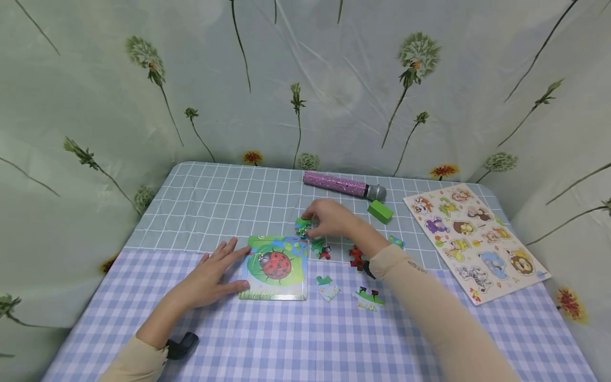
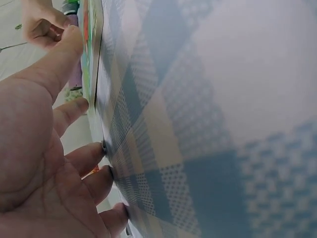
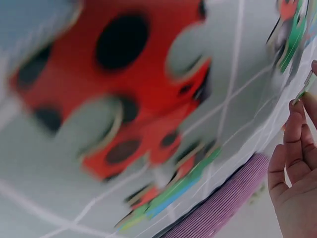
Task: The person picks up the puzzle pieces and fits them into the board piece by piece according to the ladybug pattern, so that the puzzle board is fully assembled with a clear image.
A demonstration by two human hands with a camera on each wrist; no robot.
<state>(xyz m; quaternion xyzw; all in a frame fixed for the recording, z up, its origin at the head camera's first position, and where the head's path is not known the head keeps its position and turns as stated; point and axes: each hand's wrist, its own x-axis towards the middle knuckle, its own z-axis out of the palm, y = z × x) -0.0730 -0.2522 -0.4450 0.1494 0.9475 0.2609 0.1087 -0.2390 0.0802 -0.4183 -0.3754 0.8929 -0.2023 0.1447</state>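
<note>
A pale fabric curtain printed with dandelions and red flowers (image 1: 353,63) is hung behind a table covered by a grey cloth with white grid lines (image 1: 229,196) and a blue-and-white gingham cloth (image 1: 286,339). At the right, a flat white rectangular board printed with coloured animals (image 1: 508,286) is laid aslant. Near the middle, a flat square board printed with a red, black-spotted ladybird (image 1: 296,286) is touched along its left side by the left hand (image 1: 215,278), its fingers spread and nothing gripped. By the right hand (image 1: 329,217), a small green jigsaw piece (image 1: 300,226) is pinched between thumb and fingertips near the ladybird board's upper right corner; whether they touch cannot be told. Beyond are placed a glittery purple microphone with a silver head (image 1: 339,184) and a green rectangular block (image 1: 380,211). A red, black-spotted jigsaw piece (image 1: 356,258) is seen beneath the right forearm.
</note>
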